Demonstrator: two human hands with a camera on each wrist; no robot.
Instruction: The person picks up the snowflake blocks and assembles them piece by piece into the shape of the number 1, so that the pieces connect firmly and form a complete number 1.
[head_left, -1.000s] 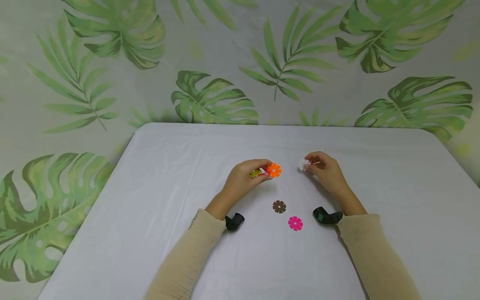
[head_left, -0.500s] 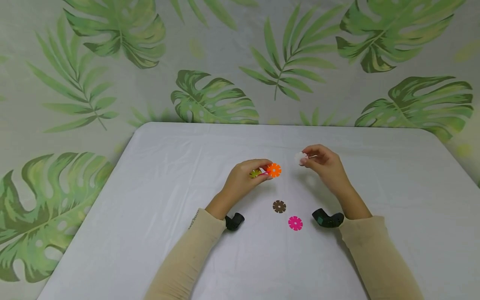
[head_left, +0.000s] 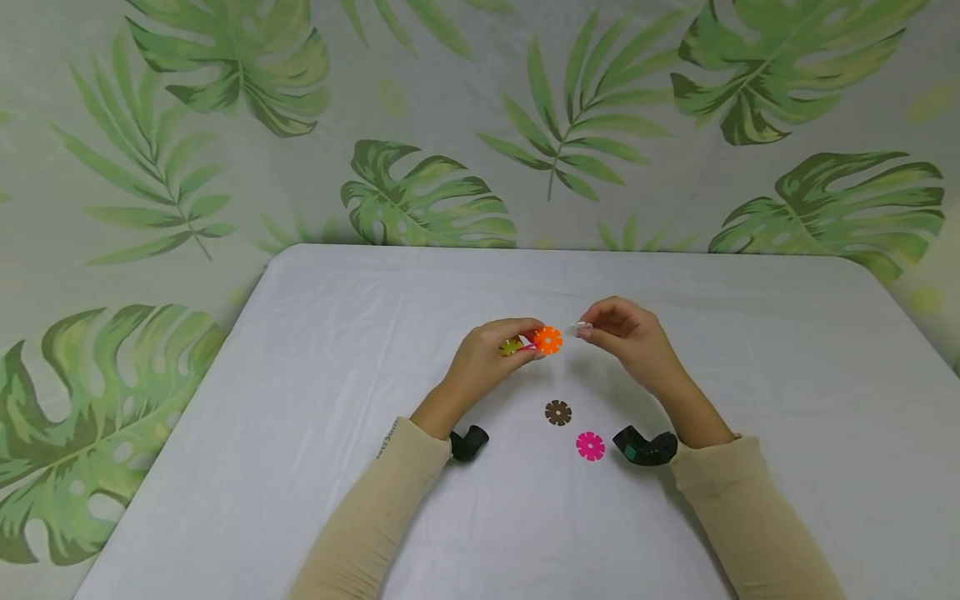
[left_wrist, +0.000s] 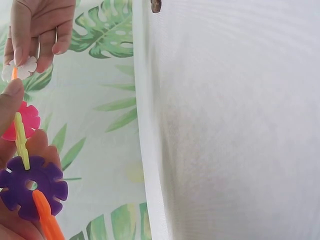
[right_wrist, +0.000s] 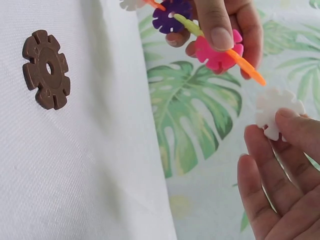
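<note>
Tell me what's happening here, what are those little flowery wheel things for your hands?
A person is holding a chain of colourful notched discs in the left hand. The right hand pinches a single white disc close to the orange disc at the chain's end, but not joined to it. A brown disc and a loose pink disc lie on the white table.

The right hand [head_left: 628, 343] has carried the white notched disc [head_left: 580, 329] leftward, closing most of the gap to the orange disc [head_left: 548, 340]. In the head view, the white disc has tilted from face-on to nearly edge-on.
</note>
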